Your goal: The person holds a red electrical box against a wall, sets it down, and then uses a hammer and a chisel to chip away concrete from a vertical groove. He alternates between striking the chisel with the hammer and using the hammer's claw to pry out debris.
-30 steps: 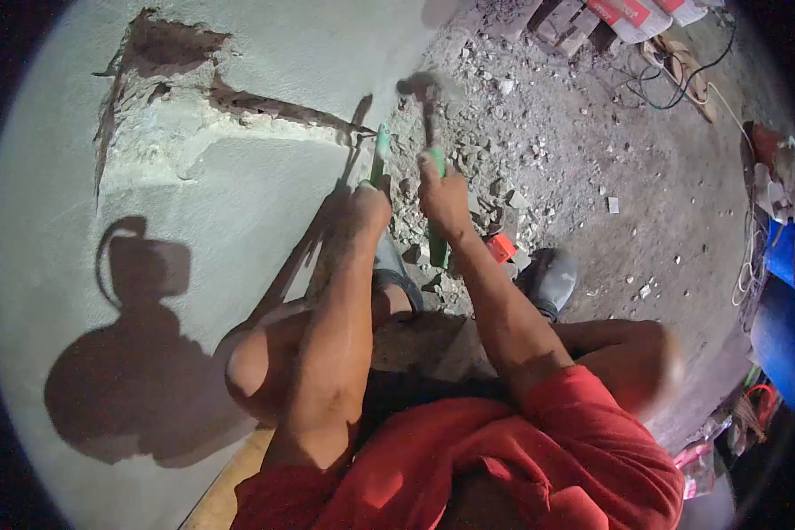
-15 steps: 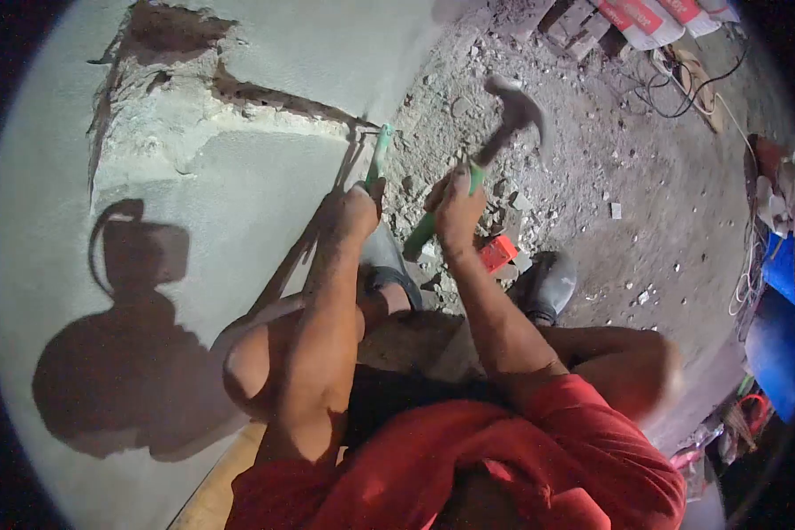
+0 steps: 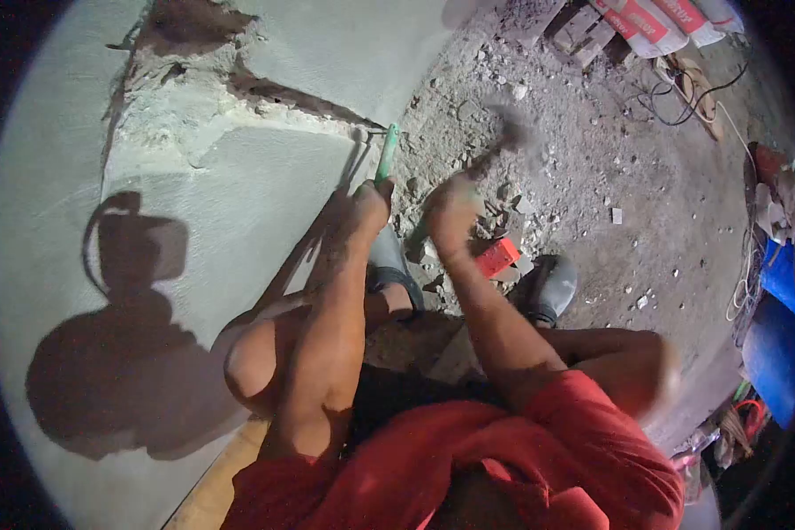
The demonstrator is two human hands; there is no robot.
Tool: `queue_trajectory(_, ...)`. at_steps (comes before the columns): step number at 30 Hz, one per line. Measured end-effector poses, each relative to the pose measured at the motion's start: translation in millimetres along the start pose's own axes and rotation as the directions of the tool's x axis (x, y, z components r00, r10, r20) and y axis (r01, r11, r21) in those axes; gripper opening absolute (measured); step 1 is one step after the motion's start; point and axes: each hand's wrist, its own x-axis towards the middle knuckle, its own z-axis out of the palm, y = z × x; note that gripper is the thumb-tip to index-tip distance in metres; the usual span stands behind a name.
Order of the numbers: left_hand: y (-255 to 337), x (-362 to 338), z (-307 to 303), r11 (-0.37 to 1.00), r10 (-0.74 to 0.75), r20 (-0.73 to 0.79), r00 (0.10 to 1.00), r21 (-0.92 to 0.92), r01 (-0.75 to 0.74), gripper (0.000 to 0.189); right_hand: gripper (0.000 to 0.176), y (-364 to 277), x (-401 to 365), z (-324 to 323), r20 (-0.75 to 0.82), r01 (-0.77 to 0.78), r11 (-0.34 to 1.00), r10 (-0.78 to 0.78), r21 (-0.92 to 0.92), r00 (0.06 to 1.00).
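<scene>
My left hand [image 3: 374, 205] is wrapped round a green-handled tool [image 3: 388, 152], whose upper end lies by the right end of a long groove [image 3: 314, 108] in the plastered wall [image 3: 278, 168]. Its working tip is too small to make out clearly. To the right, my right hand [image 3: 453, 210] grips a hammer [image 3: 511, 134] by its handle. The hammer's head is smeared by motion and stands over the rubble, apart from the green tool. A red block-like object [image 3: 498, 257] lies among broken pieces below my right hand.
Rubble [image 3: 539, 106] covers the floor beside the wall. Red and white bags [image 3: 649, 26] and cables [image 3: 680, 97] are at the upper right, with a blue item [image 3: 773, 344] at the right edge. My shoes [image 3: 555, 287] flank the debris.
The hammer and my right hand have shifted slightly left, and the hammer's head has blurred. My left hand still holds the green tool, a little further right in view.
</scene>
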Motion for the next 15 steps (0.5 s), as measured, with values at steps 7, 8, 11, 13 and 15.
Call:
queue_trajectory(7, -13, 7, 19, 0.945, -0.207, 0.088, 0.974, -0.241, 0.222, 0.056, 0.064, -27, 44, -29, 0.092, -0.438, 0.895, 0.431, 0.079, 0.898)
queue_trajectory(8, -18, 12, 29, 0.982, -0.112, -0.008, 0.994, -0.151, 0.110, 0.055, 0.062, -76, 55, -46, 0.100, -0.395, 0.880, 0.382, 0.264, 0.919)
queue_trajectory(11, -38, 13, 52, 0.993, 0.121, -0.167, 0.979, 0.018, -0.120, 0.055, 0.062, -118, 86, -69, -0.021, -0.285, 0.774, 0.359, 0.565, 0.933)
queue_trajectory(13, -39, 8, 52, 0.989, 0.122, -0.141, 0.983, 0.104, -0.107, 0.054, 0.062, -124, 92, -80, -0.061, -0.156, 0.766, 0.247, 0.623, 0.967)
queue_trajectory(15, -40, 14, 45, 0.986, 0.109, -0.141, 0.984, 0.141, -0.089, 0.055, 0.060, -122, 92, -82, -0.052, -0.141, 0.766, 0.222, 0.627, 0.974)
